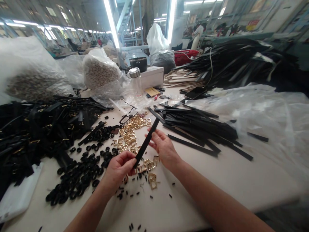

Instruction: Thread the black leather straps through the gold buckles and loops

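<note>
A flat black strap (146,141) is held slantwise between my two hands above the table. My left hand (122,163) pinches its near, lower end, with the thumb on top. Further up the strap, my right hand (164,146) grips it between thumb and fingers. Beneath and beyond lie many loose gold buckles (130,133), with a few more gold buckles (152,180) nearer me. Black rings or loops (77,177) are heaped left of my left hand. Small black pieces (131,195) are scattered below the hands. To the right of my right hand rests a pile of black straps (193,124).
Black straps with gold buckles (45,129) are heaped at the left. Clear plastic sheeting (272,109) covers the right side. Farther back stand filled plastic bags (100,71), a glass bottle (135,82) and a white box (153,76). Eyeglasses (127,117) lie behind the buckles.
</note>
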Tool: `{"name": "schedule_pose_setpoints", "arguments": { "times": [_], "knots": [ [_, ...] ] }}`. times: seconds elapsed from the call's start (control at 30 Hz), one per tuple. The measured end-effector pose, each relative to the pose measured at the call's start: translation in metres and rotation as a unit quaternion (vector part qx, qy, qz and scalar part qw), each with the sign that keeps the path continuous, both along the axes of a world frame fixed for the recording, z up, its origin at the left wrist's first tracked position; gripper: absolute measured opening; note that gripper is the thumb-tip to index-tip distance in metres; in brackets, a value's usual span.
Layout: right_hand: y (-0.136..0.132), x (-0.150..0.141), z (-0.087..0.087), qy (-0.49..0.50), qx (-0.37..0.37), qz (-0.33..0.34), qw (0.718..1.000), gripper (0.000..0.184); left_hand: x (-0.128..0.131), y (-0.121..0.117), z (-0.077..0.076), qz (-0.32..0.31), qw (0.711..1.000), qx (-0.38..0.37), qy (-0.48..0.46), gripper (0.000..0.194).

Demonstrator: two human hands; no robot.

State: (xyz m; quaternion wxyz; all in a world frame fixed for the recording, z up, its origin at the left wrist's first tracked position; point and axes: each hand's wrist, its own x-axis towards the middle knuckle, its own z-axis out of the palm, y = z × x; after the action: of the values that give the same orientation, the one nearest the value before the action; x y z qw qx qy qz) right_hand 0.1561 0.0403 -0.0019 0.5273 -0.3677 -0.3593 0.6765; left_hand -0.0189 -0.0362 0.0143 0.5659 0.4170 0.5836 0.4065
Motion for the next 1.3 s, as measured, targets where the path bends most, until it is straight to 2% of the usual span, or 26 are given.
{"name": "schedule_pose_setpoints", "arguments": {
  "times": [0.03,0.07,0.1,0.13,0.17,0.23,0.3,0.33,0.37,0.47,0.53,0.7,0.87,1.0,1.13,1.3],
  "knots": [
    [0.006,0.007,0.002,-0.065,0.038,-0.068,0.995,0.049,-0.003,0.001,-0.001,0.022,1.0,-0.007,-0.011,0.024],
    [0.012,0.015,0.004,-0.134,0.097,-0.143,0.976,0.053,-0.005,0.002,-0.001,0.039,0.999,-0.011,-0.023,0.025],
    [0.015,0.02,0.006,-0.205,0.174,-0.19,0.944,0.056,-0.008,0.004,-0.002,0.048,0.998,-0.011,-0.034,0.026],
    [0.017,0.024,0.009,-0.271,0.254,-0.199,0.907,0.057,-0.01,0.005,-0.002,0.052,0.998,-0.007,-0.043,0.027],
    [0.016,0.026,0.01,-0.323,0.331,-0.169,0.87,0.054,-0.011,0.005,-0.002,0.052,0.997,0.001,-0.049,0.026],
    [0.011,0.022,0.01,-0.386,0.451,-0.028,0.804,0.039,-0.012,0.006,-0.002,0.051,0.997,0.02,-0.055,0.024],
    [0.004,0.014,0.005,-0.401,0.497,0.093,0.764,0.023,-0.012,0.006,-0.001,0.061,0.996,0.031,-0.054,0.024],
    [0.001,0.011,0.002,-0.399,0.496,0.12,0.762,0.02,-0.011,0.006,-0.001,0.069,0.996,0.033,-0.054,0.025],
    [-0.001,0.007,-0.001,-0.391,0.481,0.128,0.774,0.018,-0.011,0.006,0.0,0.077,0.995,0.033,-0.056,0.026],
    [-0.003,0.004,-0.005,-0.35,0.409,0.118,0.834,0.02,-0.011,0.007,0.001,0.095,0.992,0.032,-0.072,0.031],
    [-0.003,0.004,-0.004,-0.329,0.366,0.119,0.862,0.02,-0.011,0.007,0.002,0.102,0.991,0.031,-0.082,0.035],
    [-0.005,0.005,0.001,-0.317,0.312,0.13,0.886,0.014,-0.011,0.007,0.006,0.11,0.989,0.033,-0.093,0.043],
    [-0.007,0.004,0.001,-0.346,0.348,0.127,0.862,0.011,-0.011,0.005,0.006,0.103,0.992,0.034,-0.068,0.039],
    [-0.008,0.003,-0.001,-0.389,0.4,0.108,0.823,0.015,-0.012,0.002,0.001,0.04,0.995,0.085,0.035,0.025],
    [-0.01,0.002,-0.002,-0.434,0.458,0.078,0.772,0.017,-0.01,0.001,-0.001,-0.003,0.965,0.183,0.186,0.022],
    [-0.011,0.002,-0.001,-0.448,0.494,0.072,0.742,0.018,-0.011,0.0,0.0,-0.025,0.945,0.216,0.245,0.014]
  ]
}}
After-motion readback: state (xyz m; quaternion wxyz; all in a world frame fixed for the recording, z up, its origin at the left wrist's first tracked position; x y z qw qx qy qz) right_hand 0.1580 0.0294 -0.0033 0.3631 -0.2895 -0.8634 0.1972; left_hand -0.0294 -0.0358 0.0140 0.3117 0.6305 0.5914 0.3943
